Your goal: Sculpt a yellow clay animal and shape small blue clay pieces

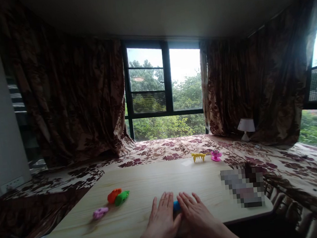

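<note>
A blue lump that looks like modelling clay (176,206) shows in the gap between my hands on the pale wooden table (141,179). My left hand (163,216) lies palm down at its left side, fingers stretched out. From the right, my right hand (196,214) covers part of it, also flat with the fingers extended. How far the blue piece runs under the palms is hidden. Off to the left sit an orange lump (114,195), a green lump (122,197) touching it, and a pink lump (100,213) nearer me.
At the table's far edge stand a yellow toy (199,157) with several legs and a magenta toy (216,155). A blurred-out patch (244,189) covers something at the right edge. Beyond are a flowered cloth (161,152), a white lamp (246,127), curtains and windows.
</note>
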{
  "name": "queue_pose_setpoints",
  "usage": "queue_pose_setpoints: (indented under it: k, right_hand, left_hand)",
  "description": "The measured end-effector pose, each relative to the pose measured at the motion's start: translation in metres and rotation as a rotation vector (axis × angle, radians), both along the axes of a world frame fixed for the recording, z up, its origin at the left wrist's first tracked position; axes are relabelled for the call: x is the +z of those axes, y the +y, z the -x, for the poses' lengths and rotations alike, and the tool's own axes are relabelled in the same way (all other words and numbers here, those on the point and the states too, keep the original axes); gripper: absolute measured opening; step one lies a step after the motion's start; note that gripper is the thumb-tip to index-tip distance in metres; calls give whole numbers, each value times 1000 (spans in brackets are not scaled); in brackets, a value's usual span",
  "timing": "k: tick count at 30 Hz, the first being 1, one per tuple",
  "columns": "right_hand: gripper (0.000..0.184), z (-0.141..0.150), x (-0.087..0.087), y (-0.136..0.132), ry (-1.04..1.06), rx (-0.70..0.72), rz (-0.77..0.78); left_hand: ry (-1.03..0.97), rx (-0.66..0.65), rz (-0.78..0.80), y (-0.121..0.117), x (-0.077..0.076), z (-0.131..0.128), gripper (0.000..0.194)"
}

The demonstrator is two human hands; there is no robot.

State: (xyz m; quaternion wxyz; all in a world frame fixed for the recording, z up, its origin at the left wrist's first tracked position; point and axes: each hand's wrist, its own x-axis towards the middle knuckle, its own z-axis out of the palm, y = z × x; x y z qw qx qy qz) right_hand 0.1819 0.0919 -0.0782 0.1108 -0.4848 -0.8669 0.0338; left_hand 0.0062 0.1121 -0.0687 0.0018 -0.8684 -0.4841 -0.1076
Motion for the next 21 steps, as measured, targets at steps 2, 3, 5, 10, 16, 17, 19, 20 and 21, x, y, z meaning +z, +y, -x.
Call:
queue_pose_setpoints:
  k: [2,3,5,10,16,17,19,20,21]
  right_hand:
    - [110,0,6,7,21,9,-5]
    - [110,0,6,7,17,20,-9]
    - [110,-3,0,3,-14,37,-21]
    - [72,-9,-29,-27,-74,65,-173]
    - [81,-9,-26,-30,-51,66,-115]
    - [92,-8,-20,-23,-39,48,-79]
    - [112,-6,-8,-8,-18,15,-17]
    - [116,-5,-3,-1,-10,4,1]
    - [117,-5,0,4,0,-2,7]
  left_hand:
    - [2,12,1,8,3,-2,72]
    - [3,11,1,9,3,-2,72]
    - [3,-7,6,3,1,2,71]
    - [22,-143,53,-29,-12,19,71]
    - [16,-117,45,-31,-9,17,70]
    - [7,-90,38,-24,-6,13,70]
    - [-5,-32,30,-7,-1,5,70]
    - [-6,-10,31,1,2,2,71]
    - [-6,4,33,7,3,-1,72]
